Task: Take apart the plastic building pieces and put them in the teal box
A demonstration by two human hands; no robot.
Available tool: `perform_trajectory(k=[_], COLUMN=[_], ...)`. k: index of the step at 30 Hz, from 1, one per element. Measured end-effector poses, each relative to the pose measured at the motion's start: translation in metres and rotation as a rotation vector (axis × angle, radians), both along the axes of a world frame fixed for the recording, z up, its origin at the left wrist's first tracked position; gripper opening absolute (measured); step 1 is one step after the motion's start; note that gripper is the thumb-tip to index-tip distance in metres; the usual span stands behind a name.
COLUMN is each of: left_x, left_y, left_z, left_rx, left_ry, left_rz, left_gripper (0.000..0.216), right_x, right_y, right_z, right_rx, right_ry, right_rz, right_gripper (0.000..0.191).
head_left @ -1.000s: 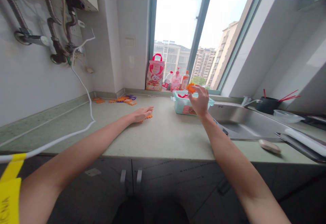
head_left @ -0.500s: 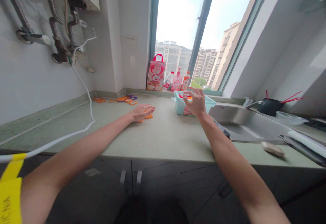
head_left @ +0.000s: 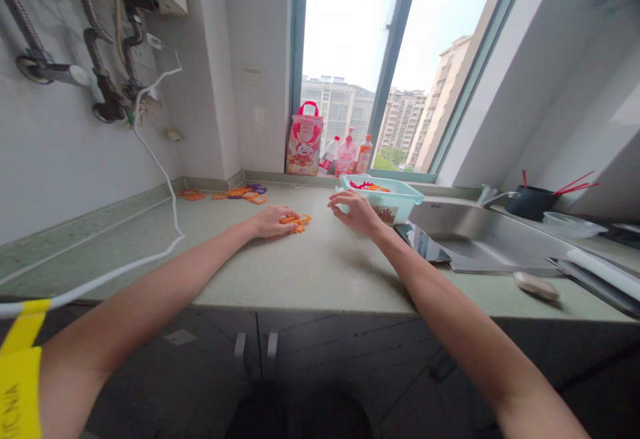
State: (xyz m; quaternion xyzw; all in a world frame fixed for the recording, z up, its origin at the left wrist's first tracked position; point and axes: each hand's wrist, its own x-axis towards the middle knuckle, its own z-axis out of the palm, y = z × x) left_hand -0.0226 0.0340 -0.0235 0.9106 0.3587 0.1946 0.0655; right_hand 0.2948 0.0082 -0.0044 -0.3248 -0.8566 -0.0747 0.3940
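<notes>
My left hand (head_left: 273, 222) rests on the counter with its fingers curled over a few small orange packets (head_left: 303, 220), their jagged edges showing past the fingertips. To the right, my right hand (head_left: 356, 212) hovers above the counter, palm down, fingers loosely bent and apart, with nothing visible in them. Just behind it stands a pale teal plastic box (head_left: 407, 194) holding red and orange packets (head_left: 370, 186); the hand hides part of its front left side. Farther back on the left, more orange and purple packets (head_left: 249, 193) lie spread near the wall.
A dark phone (head_left: 424, 244) lies between the box and the steel sink (head_left: 480, 242). A pale oval object (head_left: 537, 286) sits by the sink's front edge. A white cable (head_left: 173, 186) crosses the left counter. Bottles (head_left: 347, 157) and a pink bag (head_left: 305, 142) stand at the window.
My right hand has come down and left from over the box to in front of it. The left hand's fingers have curled onto the orange packets, which show farther right.
</notes>
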Motion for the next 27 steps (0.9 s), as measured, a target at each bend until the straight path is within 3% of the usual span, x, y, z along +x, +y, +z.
perform_trajectory(k=[4, 8, 10, 12, 16, 21, 27], left_x=[0.013, 0.02, 0.021, 0.021, 0.021, 0.015, 0.01], left_y=[-0.011, -0.018, -0.018, -0.018, -0.016, -0.01, -0.005], left_z=[0.0, 0.001, 0.001, 0.0, 0.001, 0.003, -0.001], left_rx=[-0.042, -0.065, -0.062, -0.057, -0.059, -0.069, -0.024], left_ry=[-0.041, -0.043, -0.051, -0.066, -0.067, -0.031, -0.022], left_rz=[-0.061, -0.065, -0.064, -0.078, -0.075, -0.023, -0.103], left_gripper=[0.055, 0.052, 0.05, 0.049, 0.051, 0.05, 0.045], right_x=[-0.015, -0.026, -0.03, -0.034, -0.038, -0.035, -0.034], right_y=[0.002, 0.001, -0.001, -0.002, 0.002, 0.013, 0.006], right_z=[-0.013, -0.024, -0.027, -0.03, -0.033, -0.035, -0.031], right_rx=[-0.149, -0.429, -0.514, -0.525, -0.47, -0.434, -0.434], right_ry=[-0.059, -0.169, -0.192, -0.181, -0.138, -0.143, -0.138], right_rz=[0.034, 0.01, -0.01, 0.009, 0.121, 0.113, 0.117], right_gripper=[0.025, 0.07, 0.08, 0.077, 0.051, 0.024, 0.028])
